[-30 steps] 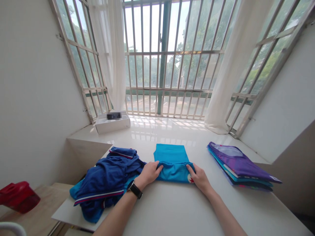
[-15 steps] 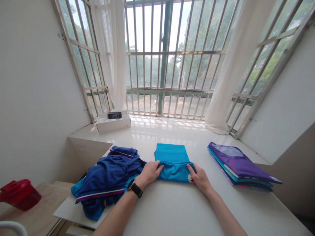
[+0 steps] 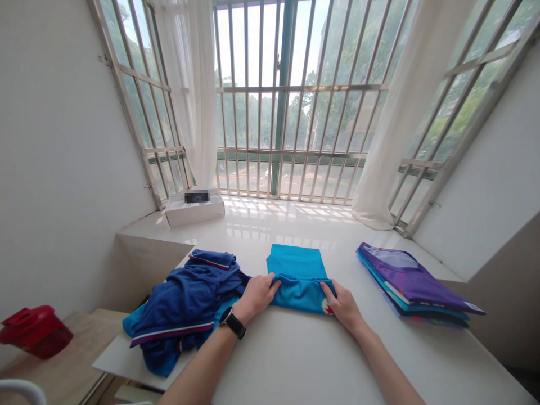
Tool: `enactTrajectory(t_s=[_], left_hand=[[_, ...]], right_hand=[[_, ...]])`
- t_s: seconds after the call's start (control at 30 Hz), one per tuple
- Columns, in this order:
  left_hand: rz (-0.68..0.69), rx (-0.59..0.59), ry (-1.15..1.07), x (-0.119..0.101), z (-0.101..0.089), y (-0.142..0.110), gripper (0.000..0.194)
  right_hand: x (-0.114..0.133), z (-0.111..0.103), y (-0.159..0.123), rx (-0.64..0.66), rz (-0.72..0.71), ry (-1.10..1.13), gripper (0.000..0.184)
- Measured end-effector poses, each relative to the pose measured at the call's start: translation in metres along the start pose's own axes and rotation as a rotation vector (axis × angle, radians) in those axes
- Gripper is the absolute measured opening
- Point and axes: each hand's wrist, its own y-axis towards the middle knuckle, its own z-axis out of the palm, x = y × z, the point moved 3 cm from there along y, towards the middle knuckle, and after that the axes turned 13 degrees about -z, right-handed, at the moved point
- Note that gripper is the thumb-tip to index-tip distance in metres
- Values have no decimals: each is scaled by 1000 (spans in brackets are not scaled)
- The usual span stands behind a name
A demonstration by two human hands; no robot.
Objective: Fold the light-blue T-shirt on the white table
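A bright blue garment (image 3: 296, 261), partly folded over on itself, lies on the white table (image 3: 295, 360) in front of me. My left hand (image 3: 258, 293) pinches the left end of its folded edge, thumb on top. At the right end my right hand (image 3: 340, 302) grips the same edge, close to a round white patch with a red mark. The exact kind of garment does not show. Left of my left hand is a crumpled heap of dark blue clothes (image 3: 181, 304) with red and white striped trim. A stack of folded purple and blue clothes (image 3: 415, 284) lies to the right.
A white box (image 3: 194, 212) stands on the window ledge at the back left. White curtains (image 3: 379, 140) hang before the barred window (image 3: 291, 90). At the lower left, a red bucket (image 3: 37, 333) sits below table height.
The far part of the blue garment has shifted slightly to the right. Both hands keep their hold on the folded edge, almost in the same place.
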Motion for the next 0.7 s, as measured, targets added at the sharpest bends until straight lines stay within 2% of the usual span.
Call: enactTrajectory(t_s=[0.7], left_hand=[[-14,41,4,-4,-8,-4,33]], right_hand=[[4,-3,0,6,-29,-29,41]])
